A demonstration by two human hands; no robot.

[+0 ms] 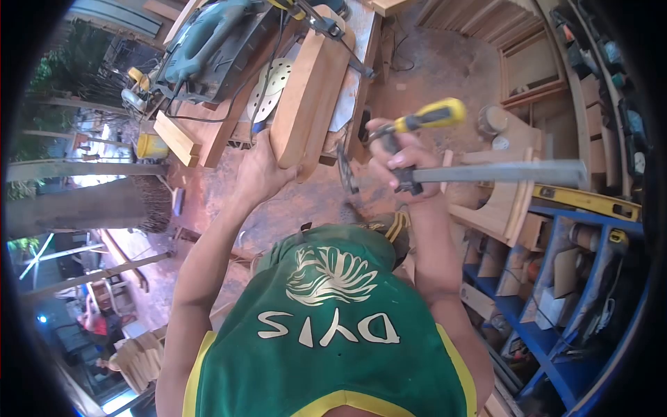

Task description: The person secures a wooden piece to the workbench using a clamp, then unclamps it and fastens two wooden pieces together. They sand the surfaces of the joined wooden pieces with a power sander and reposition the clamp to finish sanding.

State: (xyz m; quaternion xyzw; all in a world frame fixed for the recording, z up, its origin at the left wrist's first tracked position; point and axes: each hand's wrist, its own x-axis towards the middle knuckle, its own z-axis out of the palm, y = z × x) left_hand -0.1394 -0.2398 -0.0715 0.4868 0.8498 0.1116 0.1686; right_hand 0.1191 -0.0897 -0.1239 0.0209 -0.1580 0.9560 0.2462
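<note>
My left hand [262,170] grips the near end of a thick wooden piece [302,90] with a rounded end, which lies over the edge of the workbench. In my right hand [408,156] is a bar clamp [493,172], held off to the right of the wood. Its yellow and black handle [434,115] points up and right, and its metal bar is smeared by motion. Another bar clamp [326,26] sits across the far part of the wooden piece. Beside the wood lies a round sanding disc [271,87] with holes.
A teal power tool [208,52] with a dark cord stands on the bench at the upper left. Short wooden offcuts [177,139] stick out at the bench edge. On the right are a blue shelf [535,340], a yellow spirit level [590,203] and a wooden frame [500,181].
</note>
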